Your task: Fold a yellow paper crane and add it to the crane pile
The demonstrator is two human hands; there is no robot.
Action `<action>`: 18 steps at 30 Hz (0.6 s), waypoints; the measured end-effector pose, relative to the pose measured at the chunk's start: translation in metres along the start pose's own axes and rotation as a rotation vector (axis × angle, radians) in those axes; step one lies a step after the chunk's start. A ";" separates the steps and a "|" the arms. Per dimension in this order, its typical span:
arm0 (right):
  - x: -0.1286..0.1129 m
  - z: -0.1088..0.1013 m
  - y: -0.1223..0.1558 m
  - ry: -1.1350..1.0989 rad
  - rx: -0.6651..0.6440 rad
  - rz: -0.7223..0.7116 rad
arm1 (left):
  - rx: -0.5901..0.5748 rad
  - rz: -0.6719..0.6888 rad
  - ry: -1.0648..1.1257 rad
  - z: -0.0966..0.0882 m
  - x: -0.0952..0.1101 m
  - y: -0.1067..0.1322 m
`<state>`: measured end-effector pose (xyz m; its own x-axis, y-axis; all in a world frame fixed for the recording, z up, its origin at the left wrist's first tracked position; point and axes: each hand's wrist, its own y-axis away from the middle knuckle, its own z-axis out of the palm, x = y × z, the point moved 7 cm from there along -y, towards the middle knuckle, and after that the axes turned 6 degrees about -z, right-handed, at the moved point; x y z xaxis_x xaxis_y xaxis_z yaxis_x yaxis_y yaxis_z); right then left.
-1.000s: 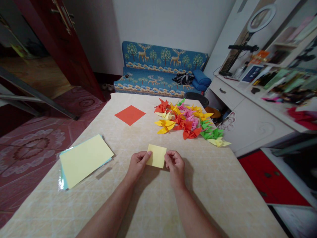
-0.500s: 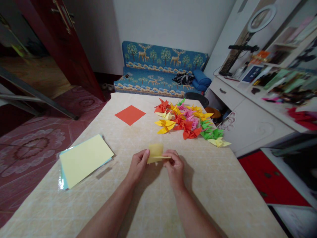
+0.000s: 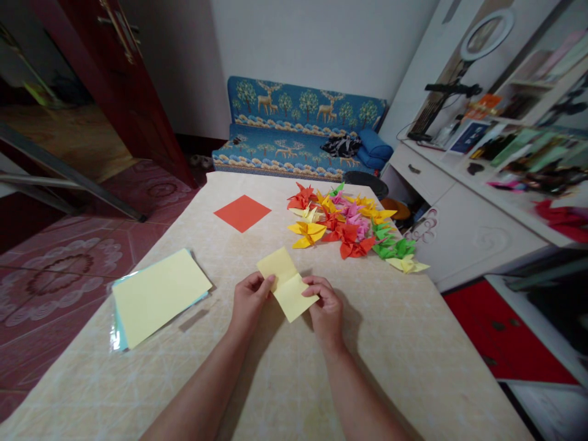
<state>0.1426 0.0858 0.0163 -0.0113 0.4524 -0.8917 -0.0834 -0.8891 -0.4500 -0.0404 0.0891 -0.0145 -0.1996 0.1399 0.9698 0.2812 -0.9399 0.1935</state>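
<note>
A piece of pale yellow paper (image 3: 288,283) with a crease across its middle is held between my two hands, a little above the table. My left hand (image 3: 250,299) pinches its left edge, thumb on top. On the opposite edge, my right hand (image 3: 327,306) grips the paper between thumb and fingers. Beyond the hands, a flat red paper square (image 3: 242,213) lies on the table. Folded paper cranes (image 3: 351,248) in red, yellow, pink and green are clustered at the far right.
On the left of the cloth-covered table (image 3: 275,392) lies a stack of pale yellow sheets (image 3: 160,297) in clear plastic. A blue patterned sofa (image 3: 294,144) stands behind the table. To the right is a white dresser (image 3: 441,196) with a ring light (image 3: 487,37).
The yellow paper was folded over and seen nearly edge-on at the right; now it is opened out and turned at a slant, showing its crease. Both hands stay in about the same place.
</note>
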 end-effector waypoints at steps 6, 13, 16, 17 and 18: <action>0.000 0.003 0.000 0.029 -0.032 0.013 | 0.023 -0.003 0.109 -0.003 0.004 0.001; -0.006 0.005 0.002 0.048 -0.040 -0.053 | 0.010 -0.049 0.163 -0.003 -0.003 -0.001; -0.006 0.008 0.004 0.047 -0.065 -0.061 | 0.003 -0.063 0.207 -0.002 -0.004 -0.001; -0.006 0.008 0.005 0.047 -0.076 -0.068 | -0.001 -0.067 0.228 -0.001 -0.003 0.000; -0.006 0.009 0.006 0.049 -0.090 -0.076 | -0.005 -0.072 0.253 -0.001 -0.003 0.000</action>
<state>0.1329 0.0788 0.0192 0.0409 0.5166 -0.8553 0.0072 -0.8561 -0.5167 -0.0407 0.0886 -0.0178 -0.4472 0.1247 0.8857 0.2536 -0.9319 0.2593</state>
